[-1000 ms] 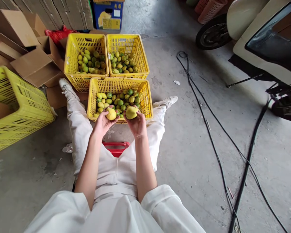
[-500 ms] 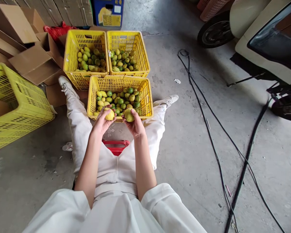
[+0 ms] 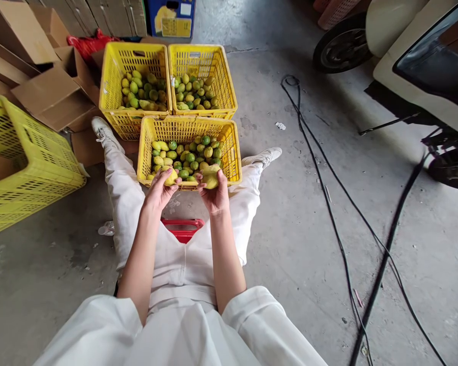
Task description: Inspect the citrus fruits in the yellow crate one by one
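Observation:
My left hand [image 3: 159,192] is closed round a yellow lemon [image 3: 171,178], partly hidden by the fingers. In my right hand [image 3: 216,197] is a larger, greenish-yellow lemon [image 3: 210,176], held between thumb and fingers. Both hands are over the near rim of a yellow plastic crate [image 3: 236,157] between my legs. Inside it lie several green and yellow lemons [image 3: 191,156]. Two more yellow crates, a left one [image 3: 118,118] and a right one [image 3: 229,94], stand right behind it, each partly filled with similar fruit.
A yellow-green crate [image 3: 41,168] stands at the left, with open cardboard boxes [image 3: 53,96] behind it. Below my hands is a red plastic thing [image 3: 183,234]. Black cables [image 3: 341,239] cross the floor at right, near a parked white vehicle [image 3: 389,51]. A blue box [image 3: 171,20] stands at the back.
My right hand has turned its lemon, which shows a different side and sits slightly further right. My left hand keeps its lemon nearly in place, tilted a little.

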### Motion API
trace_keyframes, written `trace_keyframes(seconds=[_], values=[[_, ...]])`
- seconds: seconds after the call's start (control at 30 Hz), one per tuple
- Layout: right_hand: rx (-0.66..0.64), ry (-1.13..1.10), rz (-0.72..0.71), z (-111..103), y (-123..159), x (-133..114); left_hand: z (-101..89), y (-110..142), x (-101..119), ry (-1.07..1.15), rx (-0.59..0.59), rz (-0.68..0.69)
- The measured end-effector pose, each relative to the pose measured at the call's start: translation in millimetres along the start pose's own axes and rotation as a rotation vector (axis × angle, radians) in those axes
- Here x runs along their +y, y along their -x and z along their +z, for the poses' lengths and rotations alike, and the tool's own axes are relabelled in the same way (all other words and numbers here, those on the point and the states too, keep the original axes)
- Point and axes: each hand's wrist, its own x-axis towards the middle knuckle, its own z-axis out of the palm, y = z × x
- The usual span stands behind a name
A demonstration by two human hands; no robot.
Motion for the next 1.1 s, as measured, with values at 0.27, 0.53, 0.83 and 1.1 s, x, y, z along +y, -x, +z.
trace_keyframes(seconds=[0.27, 0.53, 0.83, 1.1], values=[[-0.088, 0.101, -0.033, 6, 3, -1, 4.1, 3, 5, 0.046, -0.060, 0.020], [-0.083, 0.136, -0.064, 7, 3, -1, 1.4, 3, 3, 0.025, -0.069, 0.043], [-0.078, 0.145, -0.078, 3, 3, -1, 3.8, 6, 6, -0.022, -0.068, 0.007], [-0.161, 0.110, -0.062, 10, 7, -6, 3.4, 5, 1, -0.072, -0.062, 0.090]])
